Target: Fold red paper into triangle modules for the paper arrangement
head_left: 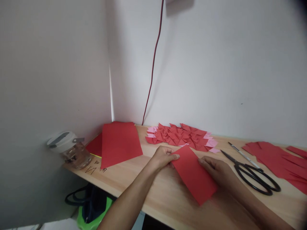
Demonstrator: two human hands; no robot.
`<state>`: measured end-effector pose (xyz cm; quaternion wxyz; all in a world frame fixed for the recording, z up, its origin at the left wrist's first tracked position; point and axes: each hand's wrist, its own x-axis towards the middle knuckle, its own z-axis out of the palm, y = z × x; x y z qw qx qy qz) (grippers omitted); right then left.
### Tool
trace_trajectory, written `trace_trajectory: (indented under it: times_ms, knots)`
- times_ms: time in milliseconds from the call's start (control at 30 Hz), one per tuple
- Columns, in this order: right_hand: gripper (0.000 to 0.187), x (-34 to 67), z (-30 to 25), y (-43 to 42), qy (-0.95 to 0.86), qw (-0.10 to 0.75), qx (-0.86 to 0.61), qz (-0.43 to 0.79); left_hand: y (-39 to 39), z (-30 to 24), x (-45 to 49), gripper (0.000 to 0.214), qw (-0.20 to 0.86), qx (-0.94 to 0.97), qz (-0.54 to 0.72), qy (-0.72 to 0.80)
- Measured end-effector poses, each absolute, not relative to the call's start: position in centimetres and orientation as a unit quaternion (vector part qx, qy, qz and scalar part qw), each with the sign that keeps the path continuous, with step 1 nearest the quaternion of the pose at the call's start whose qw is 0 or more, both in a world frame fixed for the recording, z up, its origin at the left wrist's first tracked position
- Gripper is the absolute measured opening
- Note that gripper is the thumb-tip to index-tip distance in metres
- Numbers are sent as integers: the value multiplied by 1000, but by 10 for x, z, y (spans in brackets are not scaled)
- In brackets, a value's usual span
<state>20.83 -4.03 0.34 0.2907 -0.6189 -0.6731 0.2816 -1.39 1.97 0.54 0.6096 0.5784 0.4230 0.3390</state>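
Between my two hands a rectangular piece of red paper [193, 175] is held tilted above the wooden table. My left hand [165, 157] pinches its upper left corner, thumb on top. At the paper's right edge, my right hand [213, 167] grips with the thumb in front; its other fingers are partly hidden behind. Just beyond the hands lies a pile of folded red and pink paper pieces [179, 135]. Black-handled scissors [249, 174] rest to the right of my right hand, beside a slim pen [244, 155].
Large red paper sheets [122, 143] lie at the back left, near a lidded clear jar [74, 150] at the table's left edge. Cut red strips [278, 159] spread at the right. A red cable [153, 64] hangs down the wall. Below the table stands a green object [96, 217].
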Motion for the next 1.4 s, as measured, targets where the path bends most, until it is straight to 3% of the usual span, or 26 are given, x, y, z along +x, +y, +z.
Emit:
trace_trajectory:
  times_ms: [433,700,1000,1167,1400]
  knots:
    - [47,217,10,-37,-685,305,-616,241,19,11,-17,44,638,592,341,355]
    - [45,221,12,-37,-681,316,-622,223,20,10,-16,49,608,581,376,389]
    - [44,217,7,-41,-635,351,-654,217,9,7,-5,55,732,499,366,286]
    - [42,210,11,-45,-626,377,-651,204,2,-3,6,57,752,507,349,237]
    - [40,207,12,-45,-617,390,-652,205,3,-9,14,51,726,471,413,283]
